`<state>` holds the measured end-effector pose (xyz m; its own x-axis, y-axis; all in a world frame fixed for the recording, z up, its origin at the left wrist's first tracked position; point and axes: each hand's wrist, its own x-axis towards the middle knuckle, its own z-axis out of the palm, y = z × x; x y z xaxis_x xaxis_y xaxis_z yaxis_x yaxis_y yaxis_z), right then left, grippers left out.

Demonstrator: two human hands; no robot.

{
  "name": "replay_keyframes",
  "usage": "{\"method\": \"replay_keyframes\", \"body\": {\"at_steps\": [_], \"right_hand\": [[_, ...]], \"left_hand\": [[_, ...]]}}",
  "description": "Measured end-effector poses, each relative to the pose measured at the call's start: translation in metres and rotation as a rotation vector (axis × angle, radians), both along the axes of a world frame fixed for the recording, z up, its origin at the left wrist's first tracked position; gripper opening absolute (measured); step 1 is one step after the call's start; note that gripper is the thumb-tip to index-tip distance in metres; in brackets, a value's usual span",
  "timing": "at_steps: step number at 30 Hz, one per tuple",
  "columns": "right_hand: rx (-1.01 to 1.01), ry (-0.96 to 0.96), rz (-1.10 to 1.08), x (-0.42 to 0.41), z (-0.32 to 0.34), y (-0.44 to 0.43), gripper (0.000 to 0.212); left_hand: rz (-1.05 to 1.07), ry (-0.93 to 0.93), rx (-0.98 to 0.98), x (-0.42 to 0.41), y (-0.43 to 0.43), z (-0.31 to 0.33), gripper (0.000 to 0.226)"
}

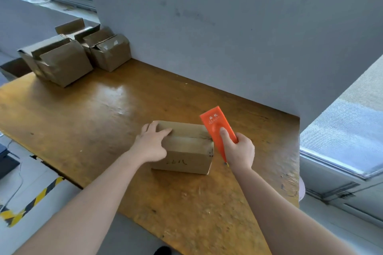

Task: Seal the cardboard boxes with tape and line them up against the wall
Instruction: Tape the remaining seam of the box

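Two bare forearms reach in from the near edge over a worn wooden table (99, 109). The left grip (152, 144) lies on the left end of a small cardboard box (190, 148), its fingers fairly straight and spread over the top flap, pressing rather than clutching. The right grip (238, 151) is curled round the lower part of an orange tape cutter (216, 128), thumb flat on its face; the cutter stands tilted just beside the box's right end, toothed edge uppermost. The box sits near the middle of the table, well apart from the wall (228, 27), with its two top flaps folded down and meeting in a seam along its length; some dark handwriting shows on its near side. Whether tape already covers the seam cannot be told. At the far left corner a cluster of other boxes (64, 64) stands, the rear ones close against the wall, several with flaps raised. Yellow-and-black floor tape (39, 196) runs below the table's left edge.
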<state>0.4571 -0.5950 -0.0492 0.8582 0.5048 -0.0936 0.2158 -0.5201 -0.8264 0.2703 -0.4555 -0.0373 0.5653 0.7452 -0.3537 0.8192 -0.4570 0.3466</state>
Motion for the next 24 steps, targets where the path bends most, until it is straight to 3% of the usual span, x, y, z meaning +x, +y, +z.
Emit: {"method": "replay_keyframes", "body": {"at_steps": [2,4,6,9,13,17,18,21,24], "right_hand": [[0.019,0.043,-0.027,-0.002,0.002,0.005,0.042],[0.029,0.068,-0.045,-0.004,0.006,0.009,0.041],[0.036,0.087,-0.076,-0.007,0.007,0.011,0.04],[0.037,0.11,-0.143,-0.013,0.006,0.011,0.04],[0.056,0.105,-0.162,-0.021,0.007,0.013,0.04],[0.115,0.125,-0.168,-0.022,0.007,0.016,0.051],[0.131,0.148,-0.166,-0.021,0.009,0.015,0.05],[0.166,0.24,-0.117,-0.017,0.016,0.011,0.044],[0.204,0.334,-0.007,-0.01,0.026,0.005,0.057]], "left_hand": [[0.043,-0.12,-0.071,0.004,0.005,-0.003,0.069],[0.053,-0.181,0.01,0.004,0.011,-0.013,0.067],[0.002,-0.206,0.085,0.001,0.018,-0.022,0.069],[-0.121,-0.257,-0.004,-0.006,0.039,-0.026,0.063],[-0.277,-0.144,-0.001,0.002,0.06,-0.016,0.05],[-0.154,-0.078,0.079,0.019,0.055,-0.007,0.05],[-0.125,-0.054,0.125,0.021,0.049,-0.008,0.055],[-0.122,0.053,0.177,0.026,0.036,-0.017,0.099],[-0.246,0.042,0.059,0.03,0.045,-0.016,0.093]]}}
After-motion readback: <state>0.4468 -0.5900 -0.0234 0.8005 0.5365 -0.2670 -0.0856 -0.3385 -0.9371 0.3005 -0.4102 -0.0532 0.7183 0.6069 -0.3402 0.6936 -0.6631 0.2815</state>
